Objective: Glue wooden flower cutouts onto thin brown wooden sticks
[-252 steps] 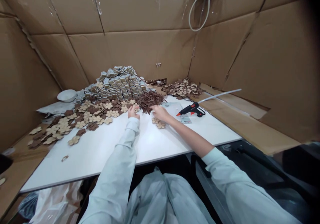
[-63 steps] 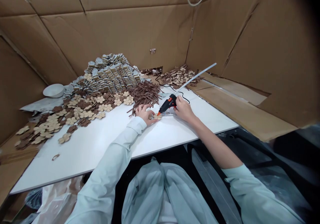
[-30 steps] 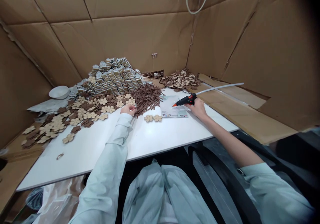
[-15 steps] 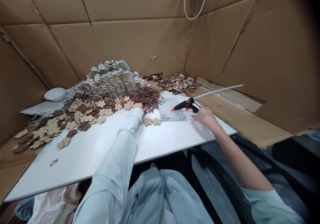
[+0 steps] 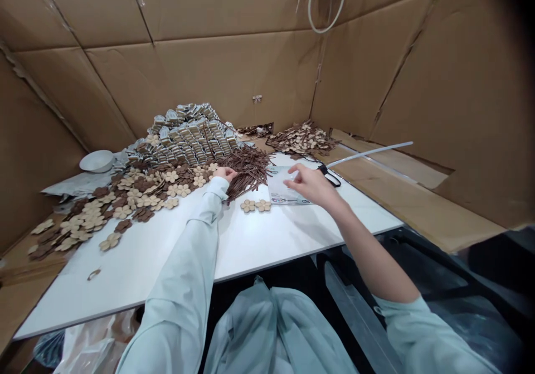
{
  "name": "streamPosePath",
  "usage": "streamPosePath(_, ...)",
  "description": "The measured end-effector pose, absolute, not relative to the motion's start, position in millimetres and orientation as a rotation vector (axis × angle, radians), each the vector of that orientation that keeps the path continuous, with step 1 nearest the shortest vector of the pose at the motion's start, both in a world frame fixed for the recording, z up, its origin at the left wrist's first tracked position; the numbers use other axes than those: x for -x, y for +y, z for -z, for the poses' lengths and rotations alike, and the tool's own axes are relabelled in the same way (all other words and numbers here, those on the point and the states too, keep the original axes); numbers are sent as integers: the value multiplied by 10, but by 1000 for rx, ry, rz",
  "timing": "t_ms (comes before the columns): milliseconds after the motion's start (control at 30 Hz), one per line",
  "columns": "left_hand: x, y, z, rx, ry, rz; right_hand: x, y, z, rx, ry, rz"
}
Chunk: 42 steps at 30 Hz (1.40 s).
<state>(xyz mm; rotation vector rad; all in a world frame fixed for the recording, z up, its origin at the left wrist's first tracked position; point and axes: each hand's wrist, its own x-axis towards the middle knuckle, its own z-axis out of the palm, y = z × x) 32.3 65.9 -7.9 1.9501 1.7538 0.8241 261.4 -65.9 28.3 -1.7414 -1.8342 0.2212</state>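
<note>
My left hand is at the left edge of the pile of thin brown strips; its fingers are pinched together, and whatever is between them is too small to name. My right hand hovers over a clear plastic sheet with its thumb and fingers apart, holding nothing. Behind it the glue gun is mostly hidden, with a long whitish glue stick rising from its back. Two beige flower pieces lie side by side on the white table between my hands.
Beige and brown flower pieces spread across the left. Behind them small packets are stacked, beside a white bowl. Another heap of flower pieces sits at the back. Cardboard walls surround the table; a pale loop hangs above.
My right hand has moved left from beside the glue gun's handle to in front of the gun, covering most of it. My left hand has shifted slightly left along the strips.
</note>
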Motion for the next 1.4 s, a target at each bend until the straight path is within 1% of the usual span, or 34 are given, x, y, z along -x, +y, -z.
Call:
streamPosePath(67,-301,573,3,-1850,1510,-894,-2439,-466,-243,1585,-1911,-283)
streamPosePath(200,-280,388,-116,-1603,1155,-867,-2148,-200,-194,1103,-1957,-494)
streamPosePath(333,-298,242,-181,-1416,979,-915,-1992,-71,-148,925,-1855,-759)
streamPosePath(533,-327,93,-181,-1256,972,-877,-1931,18,-19,938,-1705,-728)
streamPosePath(600,-336,75,-163,-1234,998,-876,-1931,34,24,918,-1703,-771)
streamPosePath(767,-351,89,-114,-1168,1035,-1004,-1916,51,92,918,-1717,-889)
streamPosePath(900,-351,90,-90,-1121,1018,-990,-1898,8,91,939,-1746,-1055)
streamPosePath(1000,-347,84,-70,-1098,1039,-1010,-1899,-20,84,942,-1791,-1085)
streamPosePath(1400,-301,115,-49,-1306,1225,-958,-1947,-20,96,920,-1877,-1099)
